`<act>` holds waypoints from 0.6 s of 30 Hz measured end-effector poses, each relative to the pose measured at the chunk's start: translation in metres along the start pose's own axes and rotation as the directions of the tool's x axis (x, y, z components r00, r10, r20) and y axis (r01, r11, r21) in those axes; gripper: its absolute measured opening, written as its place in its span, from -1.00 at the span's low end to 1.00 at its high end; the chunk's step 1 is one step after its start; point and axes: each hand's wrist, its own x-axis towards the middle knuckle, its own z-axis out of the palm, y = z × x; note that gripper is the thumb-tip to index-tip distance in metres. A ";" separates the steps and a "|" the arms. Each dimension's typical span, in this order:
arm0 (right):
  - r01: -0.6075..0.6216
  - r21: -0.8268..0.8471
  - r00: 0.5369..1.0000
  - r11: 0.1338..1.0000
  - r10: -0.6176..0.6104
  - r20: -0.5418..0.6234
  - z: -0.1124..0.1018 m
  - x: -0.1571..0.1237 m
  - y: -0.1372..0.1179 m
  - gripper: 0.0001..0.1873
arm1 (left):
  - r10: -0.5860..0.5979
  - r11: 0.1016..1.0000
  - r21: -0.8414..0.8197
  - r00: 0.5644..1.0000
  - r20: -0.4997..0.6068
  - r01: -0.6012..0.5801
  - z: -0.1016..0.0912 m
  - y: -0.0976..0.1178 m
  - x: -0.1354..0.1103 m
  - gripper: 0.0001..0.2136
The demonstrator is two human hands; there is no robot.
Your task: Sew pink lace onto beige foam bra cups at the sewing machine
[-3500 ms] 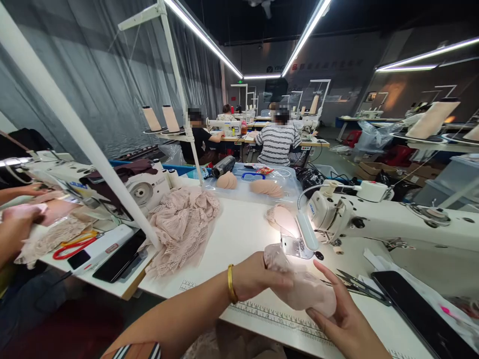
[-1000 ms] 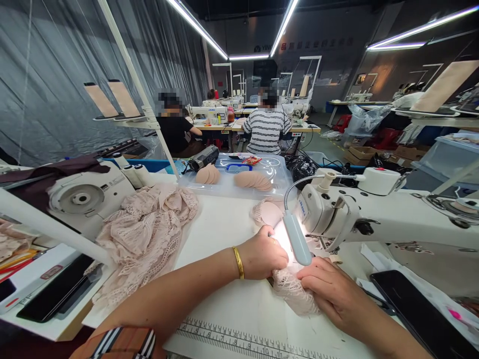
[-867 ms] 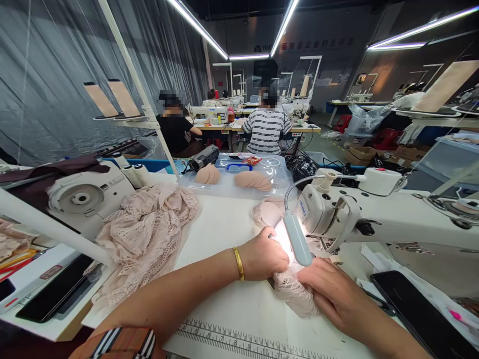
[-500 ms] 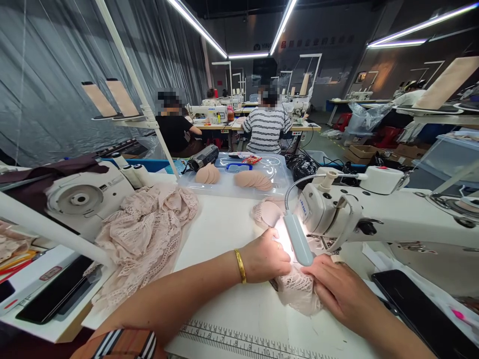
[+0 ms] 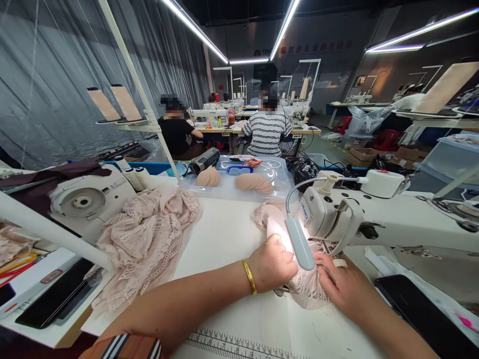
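A beige lace garment piece [image 5: 307, 290] lies bunched under the head of a white sewing machine [image 5: 404, 214]. My left hand [image 5: 275, 264], with a gold bangle at the wrist, is closed on its left side, fingers curled. On the right edge of the lace, my right hand [image 5: 346, 286] pinches it between thumb and fingers; a pale band wraps one finger. A grey lamp [image 5: 300, 242] on a bendy neck lights the cloth and hides the needle area. Behind my left hand a smooth beige cup [image 5: 270, 215] shows in the lace.
At left lies a heap of beige lace [image 5: 145, 229]. Round beige pads [image 5: 254, 183] rest on a clear plastic lid [image 5: 279, 192] behind. A black phone [image 5: 422, 309] lies at right; a printed ruler [image 5: 232, 344] runs along the front. Two people sit farther back.
Both hands and the lace between them have shifted slightly right. The lace by the right hand is more gathered, and the pale finger band now shows. The camera view has moved slightly.
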 end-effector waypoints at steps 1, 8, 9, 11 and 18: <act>0.028 -0.021 1.000 0.999 -0.028 -0.004 0.002 0.001 0.004 -0.71 | 0.006 1.000 0.029 1.000 -0.008 -0.006 0.000 0.000 0.001 -0.80; 0.110 -0.101 0.994 0.989 -0.111 -0.008 0.006 0.004 0.014 -0.70 | 0.052 0.996 0.067 0.998 -0.021 -0.051 -0.004 -0.001 0.002 -0.77; 0.096 -0.099 0.995 0.991 -0.098 -0.017 0.007 0.003 0.012 -0.71 | 0.046 0.998 0.047 0.999 -0.009 -0.045 -0.005 -0.001 0.002 -0.77; 0.057 -0.084 0.997 0.995 -0.061 -0.043 0.008 0.001 0.010 -0.74 | 0.022 1.000 -0.012 0.999 0.039 -0.021 -0.009 -0.001 0.001 -0.81; 0.082 -0.044 0.990 0.996 -0.087 -0.113 -0.005 0.001 -0.014 -0.64 | -0.211 0.962 -0.114 0.942 0.259 0.247 -0.035 0.002 -0.001 -0.82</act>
